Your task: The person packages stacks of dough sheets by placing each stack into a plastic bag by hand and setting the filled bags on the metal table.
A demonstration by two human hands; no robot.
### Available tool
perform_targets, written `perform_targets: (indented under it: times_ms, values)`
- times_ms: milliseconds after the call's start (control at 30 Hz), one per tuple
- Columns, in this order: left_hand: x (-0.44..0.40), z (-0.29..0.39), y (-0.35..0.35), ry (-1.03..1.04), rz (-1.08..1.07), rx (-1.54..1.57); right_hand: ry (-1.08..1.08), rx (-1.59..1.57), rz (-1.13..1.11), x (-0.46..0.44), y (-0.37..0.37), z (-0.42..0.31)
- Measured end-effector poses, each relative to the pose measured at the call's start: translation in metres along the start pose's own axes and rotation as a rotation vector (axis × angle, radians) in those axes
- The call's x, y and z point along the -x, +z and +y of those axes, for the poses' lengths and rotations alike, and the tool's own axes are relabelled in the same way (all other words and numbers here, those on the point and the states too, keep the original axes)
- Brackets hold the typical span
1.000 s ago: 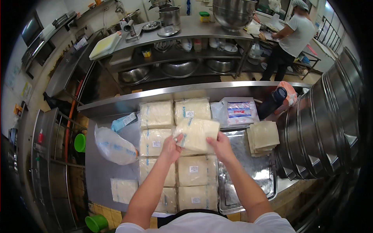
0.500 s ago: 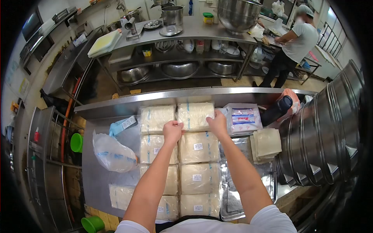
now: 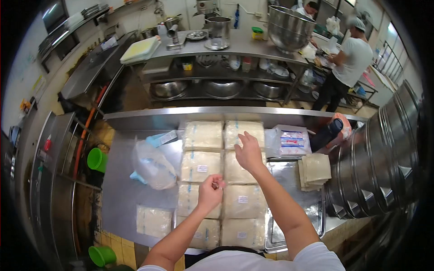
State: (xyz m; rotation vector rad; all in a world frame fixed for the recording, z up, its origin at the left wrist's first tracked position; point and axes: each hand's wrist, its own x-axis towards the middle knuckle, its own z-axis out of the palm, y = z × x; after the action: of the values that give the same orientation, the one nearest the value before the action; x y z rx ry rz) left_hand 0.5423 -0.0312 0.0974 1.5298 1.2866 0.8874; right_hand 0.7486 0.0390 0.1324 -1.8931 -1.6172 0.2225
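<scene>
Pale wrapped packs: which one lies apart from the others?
The pack at lower left, alone on the counter; the other packs lie close together in two columns.

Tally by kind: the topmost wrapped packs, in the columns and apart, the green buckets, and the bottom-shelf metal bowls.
Wrapped packs in two columns: 8
Lone wrapped pack: 1
Green buckets: 2
Metal bowls: 3
Total: 14

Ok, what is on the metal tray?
A stack of pale sheets, toward its far right corner. The right arm hides part of the tray; the surface beneath the stack is covered too.
</scene>
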Motion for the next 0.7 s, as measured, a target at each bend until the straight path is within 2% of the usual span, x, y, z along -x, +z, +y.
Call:
perform_targets:
  times_ms: [133,267,300,400,433,533,633,667,700]
  values:
    - [0.045,0.004,-0.061,-0.082,0.004,0.109,-0.043,-0.413,-0.172,0.006,-0.02,-0.132]
    - [0.076,-0.032,-0.122,-0.067,0.081,0.186,-0.08,-0.511,-0.291,0.005,-0.029,-0.243]
    - [0.085,-0.042,-0.137,-0.093,0.091,0.205,-0.23,-0.464,-0.123,0.003,-0.017,-0.264]
    - [0.109,-0.064,-0.179,-0.165,0.089,0.287,-0.156,-0.164,-0.26,0.001,-0.007,-0.319]
    - [0.116,-0.068,-0.191,-0.182,0.092,0.288,-0.171,-0.053,-0.314,-0.005,0.012,-0.321]
    - [0.133,-0.081,-0.225,-0.203,0.098,0.31,-0.233,-0.093,-0.273,-0.015,0.036,-0.324]
    - [0.142,-0.093,-0.253,-0.206,0.105,0.367,-0.215,-0.246,-0.032,-0.02,0.016,-0.333]
    - [0.141,-0.089,-0.262,-0.215,0.105,0.378,-0.064,-0.462,-0.078,-0.01,-0.013,-0.35]
    - [0.138,-0.085,-0.268,-0.223,0.102,0.386,0.03,-0.543,-0.063,-0.003,-0.035,-0.36]
